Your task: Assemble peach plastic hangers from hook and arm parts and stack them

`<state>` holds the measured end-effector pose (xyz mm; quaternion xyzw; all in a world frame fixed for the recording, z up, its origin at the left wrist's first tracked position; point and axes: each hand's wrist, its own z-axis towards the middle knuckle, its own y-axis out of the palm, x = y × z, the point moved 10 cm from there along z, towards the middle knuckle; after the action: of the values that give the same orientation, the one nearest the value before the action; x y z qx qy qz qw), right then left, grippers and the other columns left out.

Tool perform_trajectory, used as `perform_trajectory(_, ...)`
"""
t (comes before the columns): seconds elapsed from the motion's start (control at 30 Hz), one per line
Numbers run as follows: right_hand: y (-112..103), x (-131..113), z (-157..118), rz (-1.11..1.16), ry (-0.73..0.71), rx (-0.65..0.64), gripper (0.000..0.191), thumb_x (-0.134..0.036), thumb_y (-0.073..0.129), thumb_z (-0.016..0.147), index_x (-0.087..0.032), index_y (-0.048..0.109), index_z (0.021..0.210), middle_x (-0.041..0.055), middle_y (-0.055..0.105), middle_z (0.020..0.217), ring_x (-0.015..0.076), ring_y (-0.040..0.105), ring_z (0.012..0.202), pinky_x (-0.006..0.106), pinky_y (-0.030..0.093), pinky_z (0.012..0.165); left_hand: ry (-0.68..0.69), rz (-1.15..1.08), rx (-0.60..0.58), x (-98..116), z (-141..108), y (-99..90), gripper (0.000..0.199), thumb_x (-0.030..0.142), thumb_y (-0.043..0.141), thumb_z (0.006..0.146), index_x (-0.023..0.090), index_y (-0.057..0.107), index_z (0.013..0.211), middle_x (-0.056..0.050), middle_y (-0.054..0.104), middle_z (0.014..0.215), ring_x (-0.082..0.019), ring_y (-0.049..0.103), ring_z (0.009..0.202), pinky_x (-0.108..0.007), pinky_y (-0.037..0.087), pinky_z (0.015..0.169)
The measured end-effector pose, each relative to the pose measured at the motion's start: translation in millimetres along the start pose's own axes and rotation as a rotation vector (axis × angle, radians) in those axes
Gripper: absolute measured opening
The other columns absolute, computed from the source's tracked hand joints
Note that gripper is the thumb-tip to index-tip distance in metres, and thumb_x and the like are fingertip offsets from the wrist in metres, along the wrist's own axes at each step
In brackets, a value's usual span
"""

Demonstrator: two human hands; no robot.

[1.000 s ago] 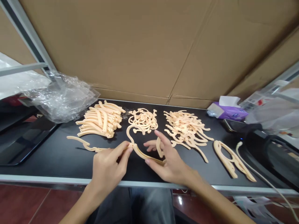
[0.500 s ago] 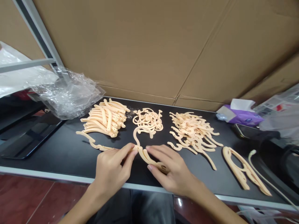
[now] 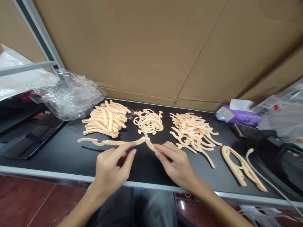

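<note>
A cream plastic hanger [image 3: 104, 142] with a curved hook is held up over the front of the black table. Its long left arm stretches leftward past my left hand [image 3: 115, 167], whose thumb and fingers pinch it left of the centre joint. My right hand [image 3: 176, 164] pinches the short part right of the joint. The hook rises in front of a pile of hook pieces [image 3: 151, 118]. Behind my left hand lies a pile of curved arm pieces [image 3: 109, 118]. To the right is a pile of notched pieces [image 3: 194, 130].
A folded hanger [image 3: 233, 165] lies at the right beside a white cable [image 3: 265, 179]. Further back are a purple tissue pack [image 3: 243, 116] and a phone [image 3: 241, 130]. Clear plastic wrap [image 3: 73, 97] and a dark glossy panel [image 3: 35, 135] are at the left. Cardboard [image 3: 142, 50] stands behind.
The hanger has risen slightly and its left arm is now straighter and further out. My right hand has shifted a little, and the part in it looks more extended from the joint.
</note>
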<state>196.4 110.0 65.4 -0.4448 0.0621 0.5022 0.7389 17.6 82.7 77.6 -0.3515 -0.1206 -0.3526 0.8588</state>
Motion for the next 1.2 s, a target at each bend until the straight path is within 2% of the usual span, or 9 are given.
perform_trajectory(0.17, -15.2, 10.9, -3.4, 0.089, 0.078, 0.125, 0.021, -0.018, 0.057, 0.094, -0.022, 0.073, 0.108, 0.0039, 0.07, 0.081, 0.017, 0.063, 0.072, 0.03, 0.051, 0.062, -0.103, -0.107, 0.0, -6.1, -6.2, -11.8, 0.01, 0.021, 0.064, 0.089, 0.017, 0.07, 0.081, 0.005, 0.064, 0.059, -0.007, 0.051, 0.046, -0.019, 0.042, 0.049)
perform_trajectory(0.27, -20.9, 24.5, -8.5, 0.164, 0.171, 0.189, 0.019, -0.023, 0.061, 0.092, -0.022, 0.075, 0.105, 0.0038, 0.071, 0.08, 0.0171, 0.065, 0.068, 0.029, 0.051, 0.058, -0.253, -0.124, 0.041, -27.3, -13.5, -23.0, 0.007, 0.026, 0.065, 0.088, 0.019, 0.067, 0.087, 0.004, 0.065, 0.063, -0.009, 0.056, 0.051, -0.02, 0.047, 0.053)
perform_trajectory(0.37, -19.8, 37.2, -11.6, 0.262, 0.254, 0.208, 0.019, -0.029, 0.063, 0.09, -0.022, 0.077, 0.101, 0.0041, 0.072, 0.079, 0.0168, 0.065, 0.063, 0.028, 0.051, 0.054, -0.501, -0.325, 0.19, -62.4, -20.8, -39.7, 0.031, 0.033, 0.072, 0.083, 0.023, 0.05, 0.104, 0.006, 0.065, 0.07, -0.01, 0.059, 0.052, -0.021, 0.051, 0.053)
perform_trajectory(0.43, -15.1, 43.2, -11.6, 0.3, 0.299, 0.181, 0.02, -0.03, 0.064, 0.089, -0.022, 0.078, 0.1, 0.0046, 0.073, 0.08, 0.0171, 0.065, 0.063, 0.028, 0.051, 0.055, -0.565, -0.489, 0.286, -75.6, -19.2, -48.0, 0.047, 0.034, 0.077, 0.079, 0.026, 0.039, 0.106, 0.006, 0.067, 0.08, -0.01, 0.061, 0.051, -0.022, 0.053, 0.052)
perform_trajectory(0.53, -9.3, 47.5, -10.5, 0.313, 0.342, 0.142, 0.021, -0.031, 0.064, 0.088, -0.022, 0.079, 0.101, 0.0053, 0.074, 0.082, 0.0179, 0.066, 0.066, 0.029, 0.052, 0.058, -0.537, -0.553, 0.326, -77.9, -8.0, -54.1, 0.056, 0.032, 0.081, 0.075, 0.028, 0.038, 0.113, 0.002, 0.065, 0.097, -0.013, 0.069, 0.062, -0.025, 0.059, 0.058)
perform_trajectory(0.63, -9.2, 44.7, -8.5, 0.292, 0.325, 0.138, 0.022, -0.03, 0.063, 0.088, -0.022, 0.079, 0.101, 0.0056, 0.074, 0.083, 0.0181, 0.066, 0.067, 0.03, 0.052, 0.059, -0.492, -0.556, 0.249, -72.4, 2.7, -45.6, 0.061, 0.031, 0.08, 0.076, 0.028, 0.041, 0.122, -0.002, 0.066, 0.105, -0.016, 0.072, 0.077, -0.025, 0.061, 0.066)
perform_trajectory(0.9, -6.9, 30.9, -1.2, 0.246, 0.236, 0.082, 0.023, -0.029, 0.061, 0.09, -0.02, 0.079, 0.1, 0.0027, 0.066, 0.07, 0.0143, 0.058, 0.061, 0.027, 0.044, 0.054, -0.4, -0.564, 0.254, -64.8, 22.1, -41.9, 0.055, 0.026, 0.077, 0.079, 0.028, 0.039, 0.119, 0.0, 0.07, 0.099, -0.016, 0.072, 0.083, -0.027, 0.06, 0.074)
perform_trajectory(1.0, -7.5, 27.9, 0.2, 0.246, 0.21, 0.078, 0.023, -0.028, 0.06, 0.091, -0.019, 0.079, 0.1, 0.0019, 0.064, 0.067, 0.0137, 0.056, 0.06, 0.026, 0.043, 0.054, -0.36, -0.517, 0.141, -60.6, 29.5, -30.8, 0.054, 0.029, 0.077, 0.079, 0.027, 0.042, 0.12, 0.0, 0.07, 0.099, -0.015, 0.07, 0.076, -0.026, 0.058, 0.072)
perform_trajectory(1.2, -8.8, 28.9, -0.7, 0.261, 0.219, 0.1, 0.023, -0.03, 0.06, 0.091, -0.021, 0.079, 0.101, 0.0025, 0.065, 0.069, 0.0133, 0.056, 0.059, 0.026, 0.043, 0.052, -0.236, -0.263, -0.111, -43.4, 33.2, -5.4, 0.02, 0.037, 0.064, 0.089, 0.019, 0.071, 0.095, -0.005, 0.074, 0.095, -0.018, 0.07, 0.079, -0.026, 0.057, 0.071)
